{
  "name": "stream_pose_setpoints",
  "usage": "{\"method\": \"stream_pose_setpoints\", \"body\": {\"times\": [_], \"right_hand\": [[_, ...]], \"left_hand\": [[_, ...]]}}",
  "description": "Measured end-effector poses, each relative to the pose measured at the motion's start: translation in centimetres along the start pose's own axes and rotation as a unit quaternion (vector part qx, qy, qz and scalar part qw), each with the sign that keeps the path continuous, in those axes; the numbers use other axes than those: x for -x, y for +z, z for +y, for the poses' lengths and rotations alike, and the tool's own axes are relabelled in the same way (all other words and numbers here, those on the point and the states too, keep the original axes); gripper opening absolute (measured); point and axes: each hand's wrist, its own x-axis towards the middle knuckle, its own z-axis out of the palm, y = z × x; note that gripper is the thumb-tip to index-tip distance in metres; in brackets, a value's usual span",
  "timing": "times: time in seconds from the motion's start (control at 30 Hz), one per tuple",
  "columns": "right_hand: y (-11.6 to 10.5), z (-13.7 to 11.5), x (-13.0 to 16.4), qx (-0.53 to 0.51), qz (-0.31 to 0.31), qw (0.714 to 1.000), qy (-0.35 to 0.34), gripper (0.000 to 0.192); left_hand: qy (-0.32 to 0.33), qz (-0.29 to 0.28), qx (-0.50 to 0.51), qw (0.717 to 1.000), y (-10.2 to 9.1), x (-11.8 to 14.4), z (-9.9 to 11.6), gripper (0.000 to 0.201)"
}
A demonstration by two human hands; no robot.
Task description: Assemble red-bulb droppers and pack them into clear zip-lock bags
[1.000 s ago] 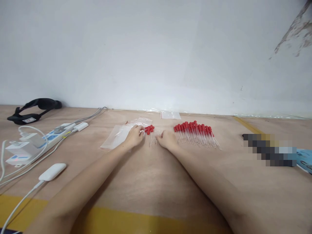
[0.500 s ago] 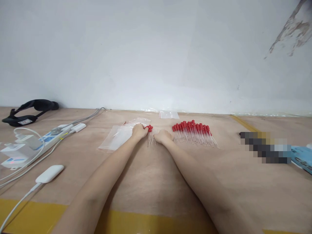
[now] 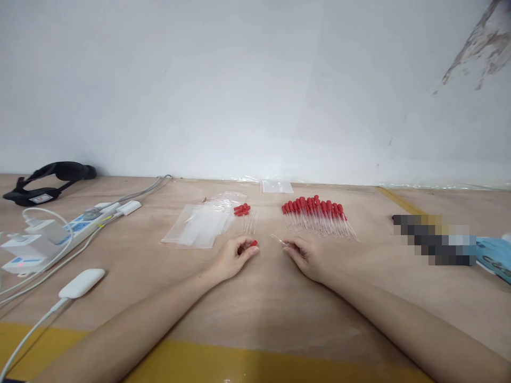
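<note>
My left hand [image 3: 233,257] rests on the wooden table [image 3: 255,303] and pinches a small red rubber bulb [image 3: 254,243] at its fingertips. My right hand [image 3: 305,255] holds a thin clear glass tube [image 3: 278,240], its free end pointing left toward the bulb. Just beyond the hands lie a few loose red bulbs [image 3: 241,209] and clear tubes [image 3: 250,222]. A row of several finished droppers with red bulbs [image 3: 315,215] lies to the right of them.
Clear plastic bags [image 3: 202,226] lie left of the loose parts, another small bag [image 3: 277,186] by the wall. A power strip [image 3: 75,226] with chargers and cables, a white device [image 3: 81,283] and a black strap [image 3: 51,178] are at left. A blue item [image 3: 494,258] sits far right.
Both hands drew back from the pile of loose parts toward me. The left now carries a red bulb and the right a glass tube.
</note>
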Motion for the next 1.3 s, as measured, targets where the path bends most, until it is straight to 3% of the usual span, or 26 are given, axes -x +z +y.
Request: {"method": "stream_pose_setpoints", "body": {"times": [0.2,0.37,0.6,0.8,1.3], "right_hand": [[0.5,-0.8,0.1,0.001,-0.001,0.999,-0.051,0.016],[1.4,-1.0,-0.1,0.001,-0.018,0.995,-0.097,0.017],[1.3,-0.7,0.0,-0.017,-0.054,0.993,-0.104,0.017],[0.1,-0.4,-0.4,0.009,-0.102,0.988,-0.115,0.018],[0.6,-2.0,-0.3,0.100,-0.087,0.985,-0.110,0.025]], "left_hand": [[0.012,-0.028,-0.014,0.999,-0.1,0.1,1.4,0.021],[0.009,-0.040,-0.004,0.999,0.0,0.4,1.2,0.022],[0.026,-0.047,-0.005,0.999,0.0,0.4,0.8,0.022],[0.115,-0.088,-0.067,0.987,-0.2,0.6,1.1,0.020],[0.170,-0.096,-0.163,0.967,0.2,1.0,1.4,0.020]]}}
